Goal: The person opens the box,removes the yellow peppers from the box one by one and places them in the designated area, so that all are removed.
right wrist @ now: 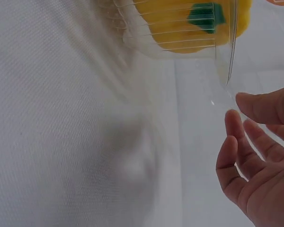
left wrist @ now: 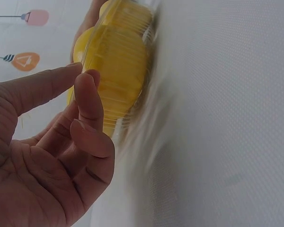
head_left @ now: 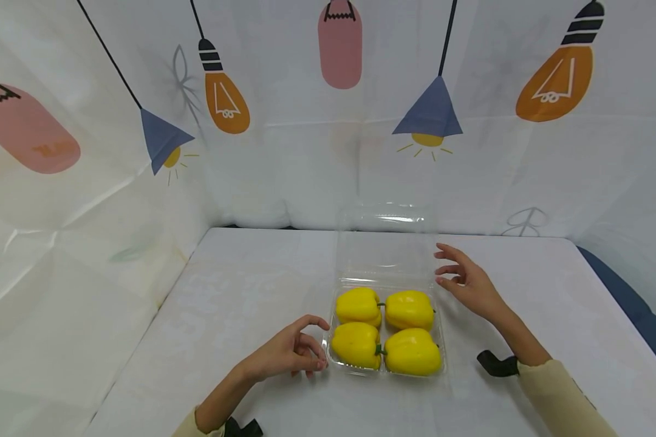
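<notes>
Several yellow bell peppers [head_left: 412, 352] sit in a clear plastic clamshell box [head_left: 355, 369], its lid [head_left: 382, 255] raised at the back. My left hand [head_left: 290, 349] is at the box's left side, fingers loosely bent, fingertips right at the rim [left wrist: 88, 49]. To the right of the lid, my right hand [head_left: 472, 288] is held with relaxed, slightly bent fingers and nothing in them. In the right wrist view its thumb [right wrist: 265, 108] is just beyond the box's corner, and a green stem shows through the ribbed wall.
The box stands on a white-covered table [head_left: 240, 273]. Behind it hangs a white curtain [head_left: 306, 170] printed with lamps and bulbs, which also runs along the left side. Dark blue fabric [head_left: 628, 297] lies beyond the table's right edge.
</notes>
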`<state>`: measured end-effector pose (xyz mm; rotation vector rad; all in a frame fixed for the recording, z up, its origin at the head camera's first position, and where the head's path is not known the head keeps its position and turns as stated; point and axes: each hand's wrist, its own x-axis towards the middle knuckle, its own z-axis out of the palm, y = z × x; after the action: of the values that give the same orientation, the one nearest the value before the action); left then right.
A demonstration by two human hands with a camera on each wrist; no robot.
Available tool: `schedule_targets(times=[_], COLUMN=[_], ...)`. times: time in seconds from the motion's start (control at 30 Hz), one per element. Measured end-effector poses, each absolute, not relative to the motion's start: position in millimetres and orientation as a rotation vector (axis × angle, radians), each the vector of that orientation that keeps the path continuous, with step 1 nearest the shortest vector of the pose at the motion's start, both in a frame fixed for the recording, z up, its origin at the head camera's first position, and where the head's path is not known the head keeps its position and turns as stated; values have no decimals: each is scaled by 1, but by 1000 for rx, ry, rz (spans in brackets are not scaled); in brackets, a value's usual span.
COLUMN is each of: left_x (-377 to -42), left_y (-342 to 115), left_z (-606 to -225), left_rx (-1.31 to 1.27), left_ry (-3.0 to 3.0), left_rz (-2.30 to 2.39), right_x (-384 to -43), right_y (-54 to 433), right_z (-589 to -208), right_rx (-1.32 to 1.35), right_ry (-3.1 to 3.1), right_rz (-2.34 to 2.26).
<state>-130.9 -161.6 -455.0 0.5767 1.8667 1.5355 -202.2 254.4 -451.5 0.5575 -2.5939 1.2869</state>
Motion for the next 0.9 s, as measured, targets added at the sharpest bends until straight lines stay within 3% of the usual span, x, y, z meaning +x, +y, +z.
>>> schedule_targets(times=[0.9], left_x=[-131], left_y=[-161], left_z=[-457], left_rx=[577], left_ry=[1862], left_rz=[1539], right_x=[-202], right_y=[256], right_z=[-464], right_rx=[484], right_ry=[-2828], right_rz=[1351])
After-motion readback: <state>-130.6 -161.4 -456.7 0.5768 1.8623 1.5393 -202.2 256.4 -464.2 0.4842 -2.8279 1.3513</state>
